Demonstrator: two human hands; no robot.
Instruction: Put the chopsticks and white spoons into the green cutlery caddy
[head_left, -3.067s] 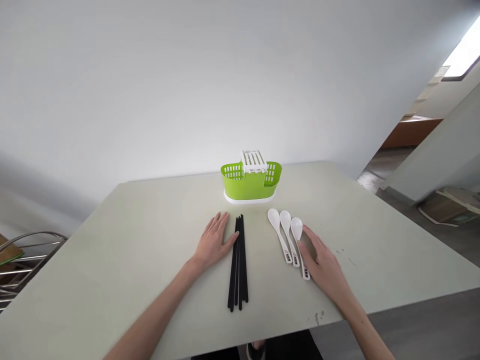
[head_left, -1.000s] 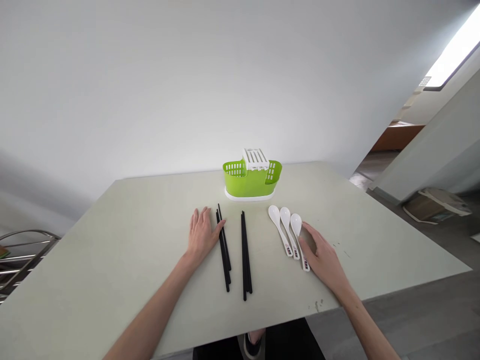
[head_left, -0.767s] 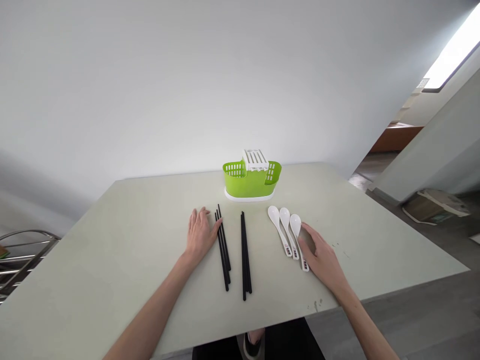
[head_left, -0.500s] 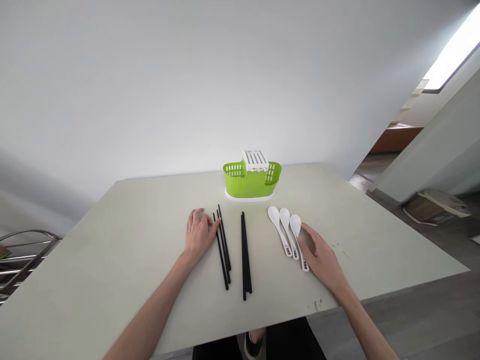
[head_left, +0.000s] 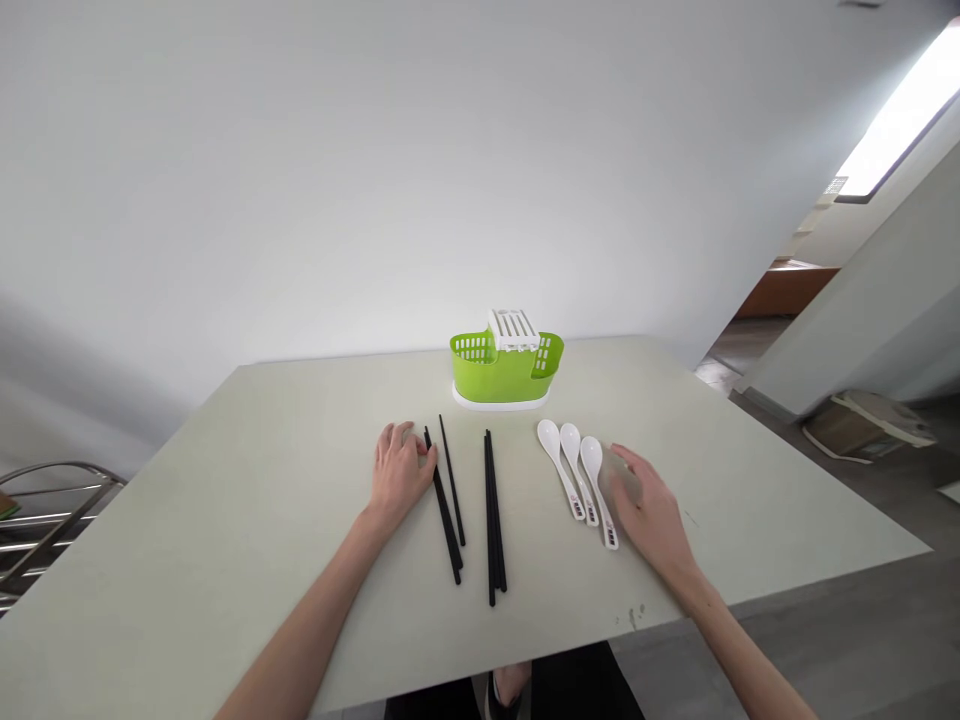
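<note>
My left hand (head_left: 401, 472) rests on the table with its thumb and forefinger closed round the upper part of two black chopsticks (head_left: 447, 520), which lie side by side. A third thin chopstick (head_left: 452, 480) lies just right of them, apart from the hand. Farther right is another group of black chopsticks (head_left: 493, 520), close together. Three white spoons (head_left: 570, 470) lie in a slanted row, bowls pointing away from me. My right hand (head_left: 654, 515) is beside the rightmost spoon, thumb and fingers apart, holding nothing.
A green cutlery basket (head_left: 491, 382) with a white slotted top (head_left: 514, 328) and white base stands at the back of the pale table (head_left: 300, 420), near the wall. A metal rack (head_left: 60, 520) is at the left. Some boxes lie on the floor at right.
My left thumb and forefinger have brought two of the left chopsticks together, leaving the third apart. My right hand has moved slightly right, away from the spoons. The view has shifted a little.
</note>
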